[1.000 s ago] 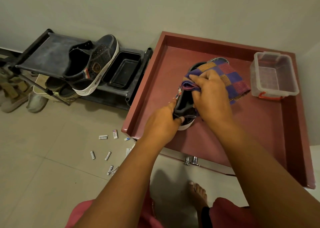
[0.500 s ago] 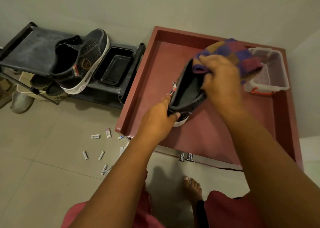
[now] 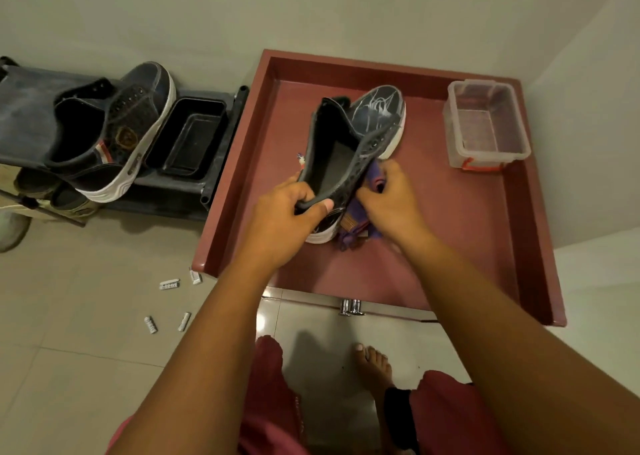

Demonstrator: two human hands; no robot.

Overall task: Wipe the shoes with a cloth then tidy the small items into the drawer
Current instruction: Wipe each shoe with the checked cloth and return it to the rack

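Observation:
A dark sneaker [image 3: 349, 143] with a white sole lies on the red cabinet top [image 3: 450, 233], toe pointing away. My left hand [image 3: 287, 215] grips its heel collar, thumb over the rim. My right hand [image 3: 391, 198] holds a bunched purple checked cloth [image 3: 353, 226] against the shoe's right side near the heel. The matching sneaker [image 3: 114, 132] sits on a black shoe rack [image 3: 24, 119] at left. Several small white items [image 3: 169, 285] lie scattered on the floor tiles.
A clear plastic box [image 3: 485, 125] stands at the cabinet top's far right. A black tray [image 3: 190, 139] sits on the rack beside the sneaker. Drawer handles [image 3: 351, 307] show below the top's front edge. More shoes [image 3: 38, 184] are under the rack. My bare foot [image 3: 374, 368] stands below.
My right hand has drawn the cloth from the shoe's toe back down to its right side near the heel. The toe is now uncovered. My left hand still holds the heel.

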